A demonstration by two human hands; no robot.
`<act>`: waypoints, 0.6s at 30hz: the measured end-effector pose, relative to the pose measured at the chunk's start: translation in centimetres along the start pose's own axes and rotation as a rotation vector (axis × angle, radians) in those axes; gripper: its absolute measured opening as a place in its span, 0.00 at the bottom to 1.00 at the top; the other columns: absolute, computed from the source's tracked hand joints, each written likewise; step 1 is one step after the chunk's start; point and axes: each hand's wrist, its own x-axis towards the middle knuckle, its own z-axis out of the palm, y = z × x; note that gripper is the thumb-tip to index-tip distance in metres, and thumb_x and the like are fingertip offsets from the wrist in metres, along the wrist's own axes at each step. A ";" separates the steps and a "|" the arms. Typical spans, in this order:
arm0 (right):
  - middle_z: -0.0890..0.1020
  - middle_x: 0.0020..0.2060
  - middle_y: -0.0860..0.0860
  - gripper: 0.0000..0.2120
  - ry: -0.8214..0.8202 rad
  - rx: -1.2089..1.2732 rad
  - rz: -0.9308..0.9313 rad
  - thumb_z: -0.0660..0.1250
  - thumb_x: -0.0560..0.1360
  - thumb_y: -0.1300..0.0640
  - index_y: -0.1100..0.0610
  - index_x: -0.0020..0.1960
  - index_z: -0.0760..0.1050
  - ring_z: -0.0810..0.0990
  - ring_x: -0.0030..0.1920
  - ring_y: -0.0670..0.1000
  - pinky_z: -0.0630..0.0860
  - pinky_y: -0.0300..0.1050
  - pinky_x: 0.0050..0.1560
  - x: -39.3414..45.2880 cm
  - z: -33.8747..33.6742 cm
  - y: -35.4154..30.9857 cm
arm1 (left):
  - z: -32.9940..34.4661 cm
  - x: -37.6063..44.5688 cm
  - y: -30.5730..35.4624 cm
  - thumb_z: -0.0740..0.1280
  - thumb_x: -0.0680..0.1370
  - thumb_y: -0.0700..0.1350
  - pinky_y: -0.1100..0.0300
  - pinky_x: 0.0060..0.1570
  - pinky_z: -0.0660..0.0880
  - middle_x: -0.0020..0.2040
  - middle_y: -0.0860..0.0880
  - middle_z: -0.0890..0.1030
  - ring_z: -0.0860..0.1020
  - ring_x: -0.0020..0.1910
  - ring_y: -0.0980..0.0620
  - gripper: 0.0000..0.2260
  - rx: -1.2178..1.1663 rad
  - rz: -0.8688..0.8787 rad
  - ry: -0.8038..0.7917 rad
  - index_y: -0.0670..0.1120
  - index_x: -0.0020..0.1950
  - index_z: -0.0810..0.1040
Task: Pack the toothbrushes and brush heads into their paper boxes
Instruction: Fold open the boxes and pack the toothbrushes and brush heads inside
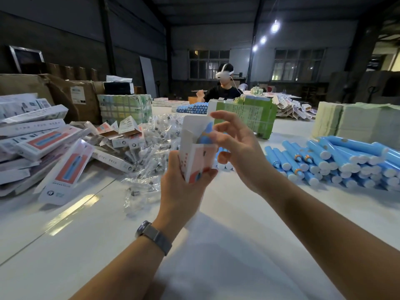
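The white worktop [227, 213] carries a heap of blue toothbrushes [337, 156] to my right, bagged brush heads [151, 135] and filled boxes [43, 144] to my left. My left hand [184, 180] grips an upright paper box [195, 146], top flap open. My right hand [236, 148], fingers spread and loose, hovers at its mouth. A blue tip shows inside, so I judge the brush is loaded; next I tuck the flap. Whether a brush head is inside, I cannot tell.
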 end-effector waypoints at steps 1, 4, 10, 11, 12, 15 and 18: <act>0.79 0.42 0.45 0.13 -0.007 0.114 0.026 0.66 0.73 0.53 0.44 0.57 0.77 0.77 0.38 0.46 0.71 0.39 0.32 0.3 0.0 0.6 | -0.3 0.4 -0.1 0.81 0.67 0.49 0.71 0.31 0.72 0.40 0.64 0.78 0.77 0.36 0.62 0.23 0.008 0.003 0.059 0.57 0.46 0.66; 0.79 0.38 0.48 0.09 0.055 0.282 0.213 0.63 0.76 0.54 0.50 0.52 0.80 0.75 0.36 0.48 0.69 0.39 0.32 1.4 1.1 3.6 | -1.4 1.5 -0.4 0.80 0.69 0.49 0.73 0.35 0.74 0.42 0.67 0.78 0.77 0.39 0.68 0.23 0.006 -0.005 0.195 0.57 0.46 0.64; 0.82 0.52 0.51 0.13 -0.438 -0.827 0.192 0.68 0.76 0.57 0.52 0.60 0.79 0.80 0.51 0.52 0.78 0.41 0.50 3.0 5.9 11.0 | -2.4 2.2 -1.0 0.77 0.72 0.51 0.72 0.40 0.75 0.49 0.61 0.73 0.75 0.46 0.58 0.26 0.104 0.049 0.299 0.56 0.53 0.58; 0.82 0.54 0.52 0.13 -0.495 -0.921 0.191 0.67 0.77 0.56 0.51 0.60 0.79 0.80 0.53 0.53 0.77 0.45 0.54 3.2 6.6 11.5 | -2.5 2.2 -1.1 0.77 0.72 0.51 0.69 0.41 0.74 0.50 0.57 0.74 0.75 0.48 0.54 0.27 0.139 0.054 0.302 0.55 0.54 0.58; 0.82 0.54 0.52 0.12 -0.525 -1.019 0.179 0.66 0.76 0.57 0.51 0.59 0.79 0.79 0.52 0.54 0.77 0.47 0.53 3.3 7.1 11.7 | -2.5 2.3 -1.1 0.77 0.72 0.52 0.70 0.42 0.74 0.52 0.55 0.73 0.76 0.49 0.52 0.27 0.154 0.053 0.303 0.55 0.55 0.58; 0.83 0.47 0.52 0.10 -0.532 -1.160 0.139 0.65 0.73 0.59 0.52 0.52 0.80 0.79 0.45 0.54 0.76 0.48 0.46 3.3 7.1 11.4 | -2.7 2.3 -0.6 0.74 0.71 0.58 0.78 0.37 0.72 0.51 0.61 0.72 0.77 0.49 0.63 0.27 0.081 0.038 0.293 0.61 0.55 0.56; 0.80 0.41 0.48 0.02 -0.377 -1.012 0.135 0.67 0.74 0.57 0.55 0.44 0.77 0.78 0.40 0.50 0.73 0.44 0.41 3.0 5.3 10.5 | -2.7 2.3 -0.4 0.71 0.70 0.60 0.80 0.40 0.71 0.52 0.66 0.70 0.74 0.51 0.76 0.25 0.016 0.079 0.255 0.59 0.56 0.57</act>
